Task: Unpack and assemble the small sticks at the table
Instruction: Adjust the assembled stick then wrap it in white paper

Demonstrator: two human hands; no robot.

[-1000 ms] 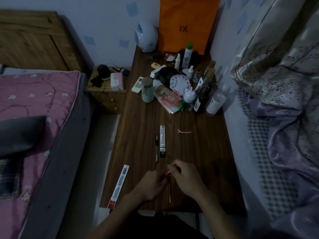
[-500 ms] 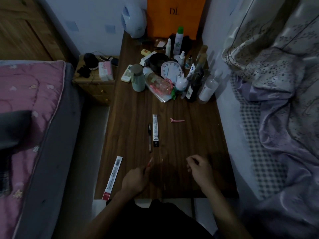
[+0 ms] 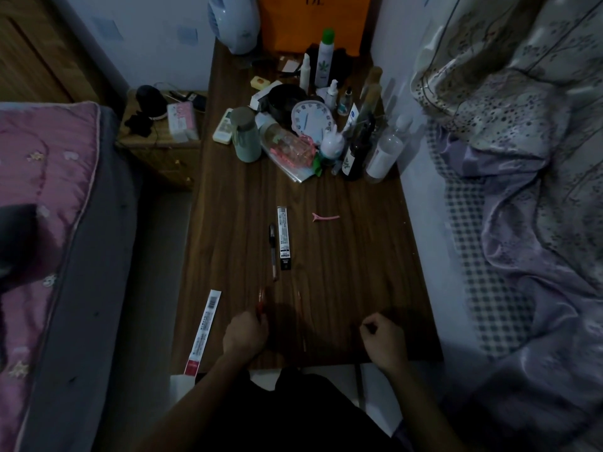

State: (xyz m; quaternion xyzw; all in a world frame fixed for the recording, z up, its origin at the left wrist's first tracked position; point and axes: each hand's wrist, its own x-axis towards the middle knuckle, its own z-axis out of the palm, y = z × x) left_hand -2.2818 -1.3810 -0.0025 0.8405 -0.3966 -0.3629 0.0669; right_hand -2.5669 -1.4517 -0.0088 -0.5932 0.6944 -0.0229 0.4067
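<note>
My left hand (image 3: 245, 334) grips a thin red stick (image 3: 261, 300) that points away from me over the near part of the dark wooden table (image 3: 359, 256). A second thin stick (image 3: 301, 318) lies on the table between my hands. My right hand (image 3: 383, 340) rests at the near right of the table with curled fingers; in this dim light I cannot tell if it pinches anything. A black pen (image 3: 272, 249) and a black-and-white packet (image 3: 284, 236) lie side by side at mid-table. A long white packet with a red end (image 3: 204, 331) lies at the table's left edge.
A pink hair clip (image 3: 325, 217) lies right of the packets. Bottles, a white clock (image 3: 310, 119), a green cup (image 3: 246, 135) and an orange bag crowd the far end. A pink-covered bed is to the left, bedding to the right, a small nightstand (image 3: 163, 138) beside the table.
My hands were together at the near centre working on the red stick. They have drawn apart: the left keeps the stick, the right moved to the right.
</note>
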